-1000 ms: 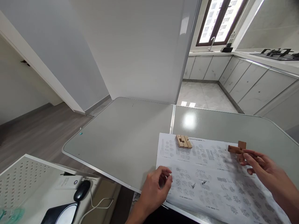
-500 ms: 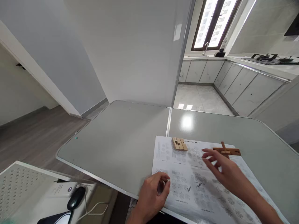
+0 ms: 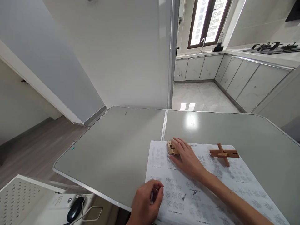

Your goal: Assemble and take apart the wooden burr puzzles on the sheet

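Note:
My right hand [image 3: 186, 157] reaches over a pale wooden interlocking puzzle block [image 3: 172, 150], its fingers along the far side and the thumb at the near side. The hand covers the block's right part. My left hand [image 3: 150, 198] rests at the near left edge of a printed sheet [image 3: 201, 200], fingers curled toward the thumb, with nothing visible in them. On the sheet's far right lies a brown wooden cross-shaped puzzle [image 3: 224, 153], apart from both hands. Small diagrams and a few dark tick marks cover the sheet.
The sheet lies on a grey-green table [image 3: 112, 150] with a pale seam across it. At the lower left, a white perforated stand [image 3: 21, 193] holds a black mouse [image 3: 75, 208] and a white cable [image 3: 99, 215]. Beyond the table are a white wall and a kitchen.
My right hand has moved left, from beside the brown cross puzzle onto the pale block. My left hand stays curled at the sheet's edge. The view has shifted slightly.

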A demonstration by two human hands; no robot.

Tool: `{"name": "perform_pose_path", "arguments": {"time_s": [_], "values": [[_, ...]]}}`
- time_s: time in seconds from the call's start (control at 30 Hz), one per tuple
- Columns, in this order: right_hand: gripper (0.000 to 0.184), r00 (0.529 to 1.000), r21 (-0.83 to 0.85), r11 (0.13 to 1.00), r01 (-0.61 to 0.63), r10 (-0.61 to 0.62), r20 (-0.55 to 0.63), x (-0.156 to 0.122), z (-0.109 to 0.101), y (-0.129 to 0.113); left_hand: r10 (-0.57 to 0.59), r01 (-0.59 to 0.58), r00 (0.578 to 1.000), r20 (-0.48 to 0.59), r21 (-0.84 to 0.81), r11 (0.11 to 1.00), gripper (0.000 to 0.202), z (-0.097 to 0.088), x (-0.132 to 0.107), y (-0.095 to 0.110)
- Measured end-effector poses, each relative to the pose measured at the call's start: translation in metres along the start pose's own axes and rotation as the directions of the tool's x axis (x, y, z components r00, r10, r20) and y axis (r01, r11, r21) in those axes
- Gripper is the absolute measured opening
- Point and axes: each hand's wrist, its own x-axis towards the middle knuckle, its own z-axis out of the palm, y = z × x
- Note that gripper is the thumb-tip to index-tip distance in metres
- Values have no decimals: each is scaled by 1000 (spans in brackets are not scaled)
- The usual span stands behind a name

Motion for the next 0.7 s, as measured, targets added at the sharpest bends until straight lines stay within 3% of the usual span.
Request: {"name": "perform_pose_path", "arguments": {"time_s": [0.2,0.4,0.57,0.7], "values": [[52,999,100,994,42,-40,-28,8,8,4,-110,109,994,-22,-35,993,27,2,1,3],[44,999,189,981,32,-31,-11,7,5,4,-172,171,975,-138,-18,985,32,5,4,10],[54,999,157,987,36,-37,3,5,6,4,-202,200,949,-243,-33,979,38,10,5,14],[62,992,102,989,111,-117,51,5,8,5,-200,197,941,-272,-37,980,37,12,5,12]]}}
